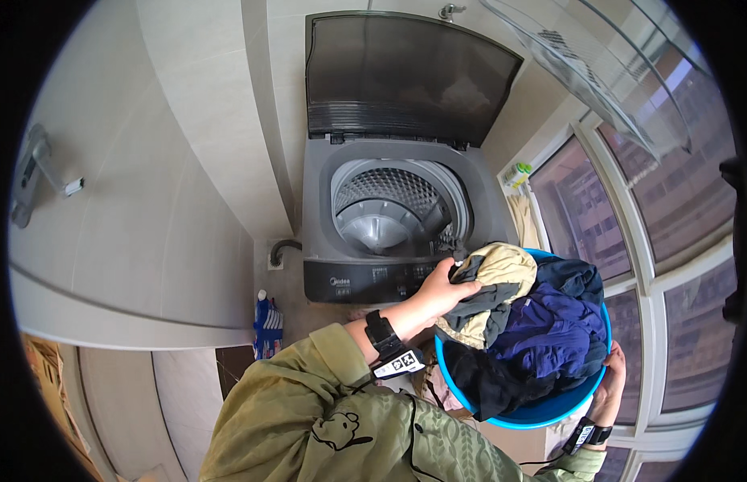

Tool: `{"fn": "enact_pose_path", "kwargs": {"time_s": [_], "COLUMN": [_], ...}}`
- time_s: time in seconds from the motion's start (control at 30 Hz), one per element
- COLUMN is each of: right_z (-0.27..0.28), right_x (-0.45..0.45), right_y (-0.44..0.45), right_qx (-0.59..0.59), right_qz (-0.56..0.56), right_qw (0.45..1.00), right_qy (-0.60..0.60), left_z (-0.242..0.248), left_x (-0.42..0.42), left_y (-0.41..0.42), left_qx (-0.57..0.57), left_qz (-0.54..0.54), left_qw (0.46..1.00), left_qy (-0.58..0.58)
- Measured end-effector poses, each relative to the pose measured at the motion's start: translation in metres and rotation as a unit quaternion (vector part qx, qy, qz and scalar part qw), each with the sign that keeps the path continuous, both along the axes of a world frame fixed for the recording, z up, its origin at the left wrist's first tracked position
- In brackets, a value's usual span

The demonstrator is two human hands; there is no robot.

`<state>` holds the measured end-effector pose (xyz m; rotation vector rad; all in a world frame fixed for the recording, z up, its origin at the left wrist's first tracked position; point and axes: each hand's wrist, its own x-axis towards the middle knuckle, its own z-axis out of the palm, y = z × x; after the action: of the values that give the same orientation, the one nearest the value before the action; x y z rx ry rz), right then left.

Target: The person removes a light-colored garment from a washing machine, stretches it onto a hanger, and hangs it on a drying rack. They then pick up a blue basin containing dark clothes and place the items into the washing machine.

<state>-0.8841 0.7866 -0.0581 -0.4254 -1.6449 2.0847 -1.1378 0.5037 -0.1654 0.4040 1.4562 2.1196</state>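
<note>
A blue plastic basin (524,420) full of clothes is tilted at the front right corner of a grey Midea top-loading washing machine (318,199). My left hand (442,290) grips a bunched yellow-and-dark-grey garment (500,271) at the basin's left side, beside the control panel. My right hand (611,370) holds the basin's right rim, with some fingers hidden behind it. Inside the basin are a purple-blue garment (551,328), a black one (494,373) and a dark navy one (569,277). The machine's dark lid (403,78) stands raised, and its metal drum (379,223) shows no clothes in the visible part.
A door with a lever handle (45,169) is on the left. On the floor stands a blue-and-white bottle (268,328), near a drain hose (283,248). Window frames (644,289) line the right, below a hanging rack (590,78). A tap (450,12) is behind the lid.
</note>
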Motion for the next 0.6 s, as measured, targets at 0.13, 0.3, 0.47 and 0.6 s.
{"fn": "enact_pose_path", "kwargs": {"time_s": [0.13,0.3,0.47,0.6], "right_z": [-0.001,0.003,0.012,0.019], "right_x": [0.004,0.019,0.004,-0.017], "right_y": [0.007,0.015,0.017,0.012], "right_qx": [0.027,0.047,0.025,0.050], "right_qz": [0.015,0.000,0.041,0.009], "right_qw": [1.000,0.999,0.999,0.998], "right_qy": [-0.006,-0.004,0.023,-0.029], "left_z": [-0.009,0.005,0.018,0.017], "left_x": [0.000,-0.011,-0.006,-0.001], "left_y": [0.012,0.016,0.006,-0.015], "left_qx": [-0.056,-0.060,-0.039,0.012], "left_qz": [0.028,-0.118,-0.244,-0.244], "left_qw": [0.998,0.989,0.962,0.966], "left_qy": [-0.011,-0.071,-0.115,-0.085]}}
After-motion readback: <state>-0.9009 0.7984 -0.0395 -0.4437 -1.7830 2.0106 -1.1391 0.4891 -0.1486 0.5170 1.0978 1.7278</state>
